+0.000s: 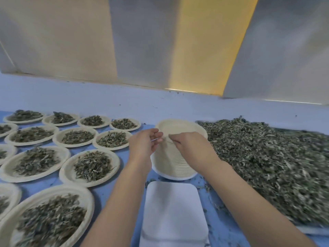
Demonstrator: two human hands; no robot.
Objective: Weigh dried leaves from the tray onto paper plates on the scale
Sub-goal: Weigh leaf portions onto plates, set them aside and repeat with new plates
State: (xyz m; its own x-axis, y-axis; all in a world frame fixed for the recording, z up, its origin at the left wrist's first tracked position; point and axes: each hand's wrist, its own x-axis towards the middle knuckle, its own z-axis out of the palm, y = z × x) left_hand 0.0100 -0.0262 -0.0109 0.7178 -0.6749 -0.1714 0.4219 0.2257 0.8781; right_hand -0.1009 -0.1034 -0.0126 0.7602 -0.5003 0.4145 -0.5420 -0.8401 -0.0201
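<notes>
A stack of paper plates [175,157] is seen at the centre of the frame, tilted away from the viewer on the blue desk [106,191]. It is worked at its upper rim by both hands. The left hand [145,145] is placed at the left of the rim, its fingers [157,135] curled and pinched on what appears to be the edge of the top plate. The right hand [190,145] is laid over the right side of the rim, its fingers bent down onto the plate edges. Motion blur keeps the exact hold from being made out.

The step in hand is judged to be the peeling of one fresh plate from the stack. The white scale [172,211], at the lower centre just below the stack, is shown bare, with no plate on it. The dried leaves [267,157] are heaped on the tray [309,231], which fills the right of the frame. Many filled plates [92,165] are set out in rows across the left, so a good share of the work seems already done.

For the next move, a single plate would have to be freed and set flat on the scale before any leaves are taken from the tray.
</notes>
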